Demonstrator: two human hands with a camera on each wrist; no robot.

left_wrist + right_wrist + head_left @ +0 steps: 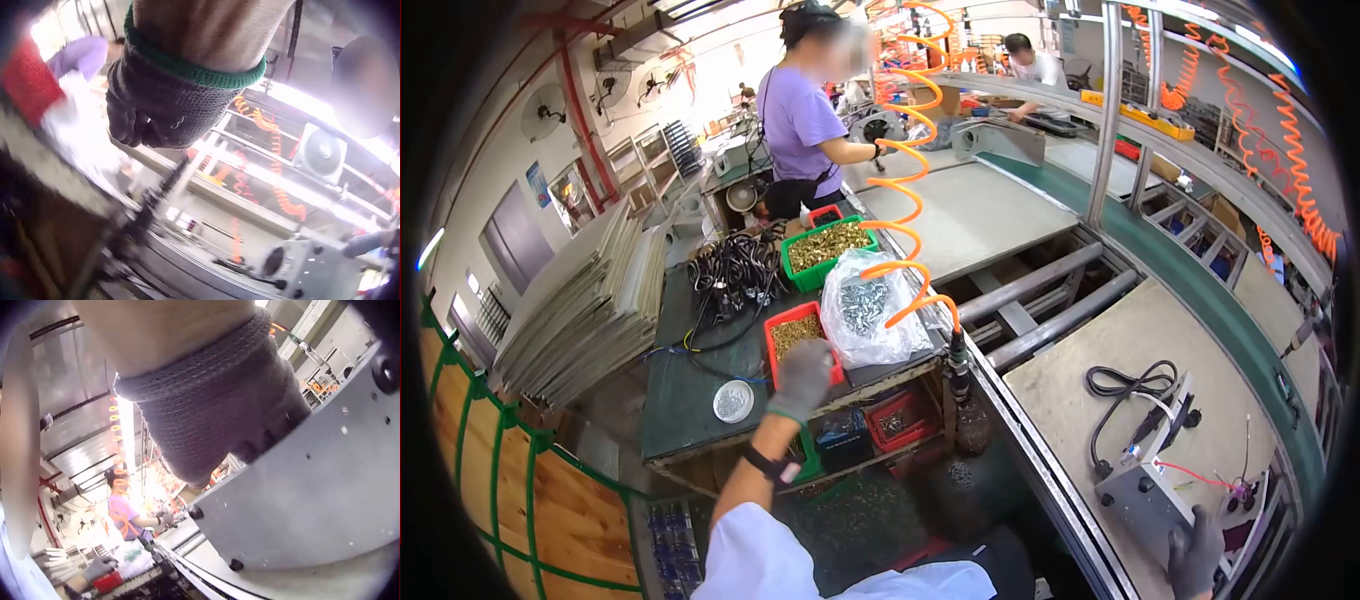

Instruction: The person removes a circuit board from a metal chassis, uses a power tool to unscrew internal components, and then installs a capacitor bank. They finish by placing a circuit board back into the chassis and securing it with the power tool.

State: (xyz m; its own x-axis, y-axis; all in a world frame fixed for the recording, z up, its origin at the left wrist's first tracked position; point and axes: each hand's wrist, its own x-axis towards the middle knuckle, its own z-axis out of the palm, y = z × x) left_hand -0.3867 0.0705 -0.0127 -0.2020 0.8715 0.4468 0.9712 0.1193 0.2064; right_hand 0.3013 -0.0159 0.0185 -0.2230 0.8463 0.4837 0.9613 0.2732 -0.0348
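My left hand (805, 378), in a dark grey knit glove, is at the near end of a red bin (778, 372) of small brass-coloured screws. In the left wrist view the gloved fingers (128, 128) are bent, and what lies between them is hidden. At the lower right of the head view, my right hand (1197, 555), gloved as well, grips the edge of a grey metal housing (1145, 498). The right wrist view shows its fingers (250, 450) over the top edge of the housing's panel. A black power cord (1135, 380) and loose red wires (1190, 472) come from the housing.
Beside the red bin lie a clear bag (865, 310) of silver screws, a green bin (825, 250) of brass parts and a white dish (733, 401). An orange coiled hose (910, 210) hangs over the bench with a tool (958, 365). Another person (805, 130) stands farther along the line.
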